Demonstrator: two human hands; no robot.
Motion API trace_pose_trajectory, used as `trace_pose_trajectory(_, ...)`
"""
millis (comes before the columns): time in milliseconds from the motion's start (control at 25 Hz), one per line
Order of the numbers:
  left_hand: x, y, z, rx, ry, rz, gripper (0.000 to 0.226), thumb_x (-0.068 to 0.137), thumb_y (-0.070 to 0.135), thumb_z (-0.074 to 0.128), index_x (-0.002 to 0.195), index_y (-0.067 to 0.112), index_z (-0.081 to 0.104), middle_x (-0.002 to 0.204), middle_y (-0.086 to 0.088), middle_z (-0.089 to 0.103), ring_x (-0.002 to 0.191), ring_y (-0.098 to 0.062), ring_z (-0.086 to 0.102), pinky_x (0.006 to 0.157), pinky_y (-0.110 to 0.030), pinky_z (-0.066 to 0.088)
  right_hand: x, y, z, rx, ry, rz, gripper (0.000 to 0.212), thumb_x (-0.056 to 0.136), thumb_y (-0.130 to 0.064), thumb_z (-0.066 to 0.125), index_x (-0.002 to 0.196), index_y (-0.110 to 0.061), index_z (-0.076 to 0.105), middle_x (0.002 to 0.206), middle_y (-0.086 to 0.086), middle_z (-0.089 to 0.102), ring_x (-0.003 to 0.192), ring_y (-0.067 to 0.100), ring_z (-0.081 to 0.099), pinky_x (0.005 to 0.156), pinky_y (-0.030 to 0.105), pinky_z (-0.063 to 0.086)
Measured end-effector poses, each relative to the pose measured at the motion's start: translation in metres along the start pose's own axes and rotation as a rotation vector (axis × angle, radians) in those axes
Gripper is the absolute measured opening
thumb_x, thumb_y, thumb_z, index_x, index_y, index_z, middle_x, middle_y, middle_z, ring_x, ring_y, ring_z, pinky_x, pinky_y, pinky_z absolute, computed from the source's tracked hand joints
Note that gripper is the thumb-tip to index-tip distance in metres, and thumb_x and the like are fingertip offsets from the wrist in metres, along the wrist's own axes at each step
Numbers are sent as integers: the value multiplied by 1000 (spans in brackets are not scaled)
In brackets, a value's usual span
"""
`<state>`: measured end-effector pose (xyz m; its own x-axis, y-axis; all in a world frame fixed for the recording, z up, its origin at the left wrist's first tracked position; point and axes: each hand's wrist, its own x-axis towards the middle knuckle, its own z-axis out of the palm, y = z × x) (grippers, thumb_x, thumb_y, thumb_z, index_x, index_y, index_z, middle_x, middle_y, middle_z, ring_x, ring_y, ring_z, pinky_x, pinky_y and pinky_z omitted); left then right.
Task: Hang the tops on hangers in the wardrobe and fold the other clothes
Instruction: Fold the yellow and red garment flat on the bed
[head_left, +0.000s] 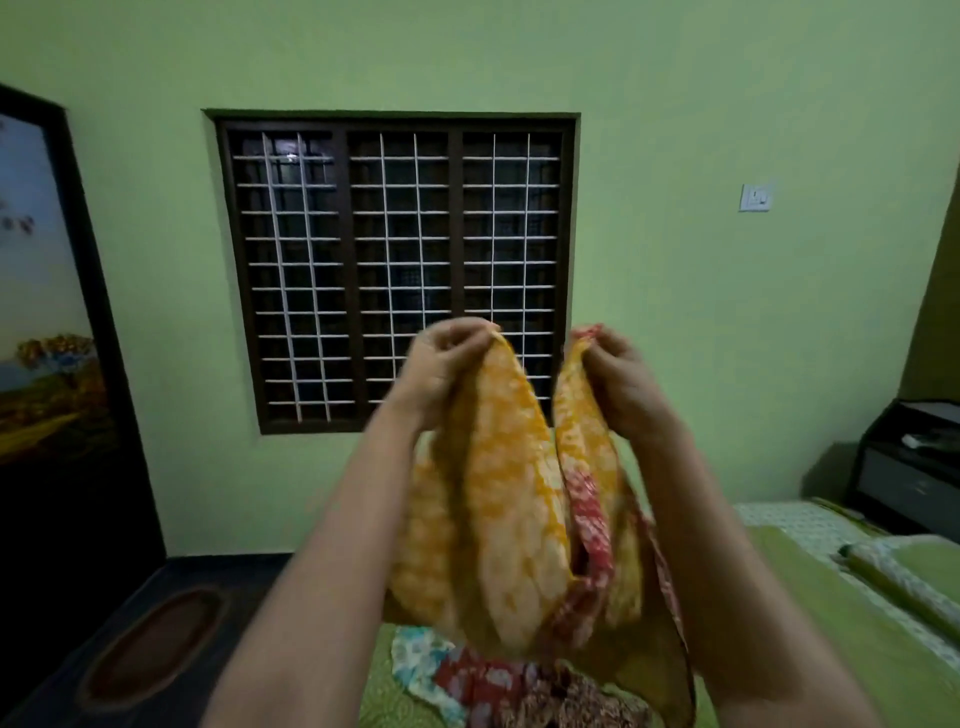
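Note:
A yellow-orange printed garment (511, 499) with a red patterned trim hangs in front of me, held up at chest height before the window. My left hand (447, 364) pinches its top edge on the left. My right hand (618, 379) grips the top edge on the right. The cloth droops between the two hands and down to the bed. Below it lies a heap of other clothes (498, 680), red, brown and pale blue floral. The picture is blurred with motion.
A green-sheeted bed (810, 613) runs along the right with a rolled pillow (904, 582). A dark bedside cabinet (909, 467) stands behind it. A barred window (395, 270) fills the green wall ahead. A dark door (57, 332) and an oval mat (150, 649) are at left.

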<state>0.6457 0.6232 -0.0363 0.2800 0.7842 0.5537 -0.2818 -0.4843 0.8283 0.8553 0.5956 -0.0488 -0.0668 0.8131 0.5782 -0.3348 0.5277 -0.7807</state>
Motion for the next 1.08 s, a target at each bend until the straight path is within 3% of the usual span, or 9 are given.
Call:
trace_pose_trajectory(80,3,-12,28,-117,-83,-48,6,78,10,65,82,11,70,68,1,67,58,-9,62,54,-22,53,7,8,23,23,-39,1,5,73,-20,70,78,-17,71,67,-4,65,55,7,60,54,20,52)
trace_pose_trajectory(120,0,-17,32,-165,-104,-60,8,78,12,65,85,8,67,70,-1,66,58,-11,62,52,-24,53,6,10,28,47,-54,-5,5,74,-16,67,74,-19,72,68,-2,67,58,9,62,57,22,54)
trace_pose_trajectory(360,-10,-28,39,-290,-124,-63,7,76,20,66,79,18,72,73,0,66,63,-12,61,50,-24,51,-1,9,18,-124,-102,63,41,87,7,51,64,-22,69,67,-6,67,62,5,64,60,19,54)
trace_pose_trajectory(520,-13,-29,39,-225,-136,-84,8,76,23,67,83,20,71,74,1,66,61,-11,61,46,-25,49,-2,4,12,-267,-147,140,21,90,4,52,79,-12,60,70,-6,66,65,7,65,64,20,55)
trace_pose_trajectory(640,-11,-26,33,-185,-253,-169,26,82,18,64,108,20,66,84,-3,65,71,-13,62,62,-32,55,-3,4,7,-282,-149,199,14,89,2,56,82,-10,55,74,1,64,66,11,64,64,23,56)
trace_pose_trajectory(720,-9,-27,27,-105,-296,-213,24,87,15,62,110,14,67,85,-3,67,75,-15,62,67,-34,55,-4,7,3,-325,-133,223,14,88,-1,59,82,-12,54,76,3,61,66,14,62,63,26,55)
trace_pose_trajectory(880,-7,-46,20,-23,-87,-188,11,90,20,62,95,14,70,81,-1,68,73,-14,62,62,-31,51,-15,5,-3,-457,-61,202,10,89,-12,63,88,-15,54,82,0,60,71,15,58,64,30,50)
trace_pose_trajectory(960,-1,-57,14,26,71,-160,12,92,25,60,94,18,69,84,-1,67,78,-14,61,65,-32,51,-26,0,-9,-501,-109,261,15,87,-29,64,92,-18,56,87,-2,60,76,14,56,65,27,47)
trace_pose_trajectory(1080,8,-67,5,135,172,-112,12,95,27,56,90,23,66,89,-1,64,87,-16,59,77,-35,52,-38,1,-19,-822,-231,382,26,80,-42,69,97,-22,63,95,-2,59,83,11,55,67,20,43)
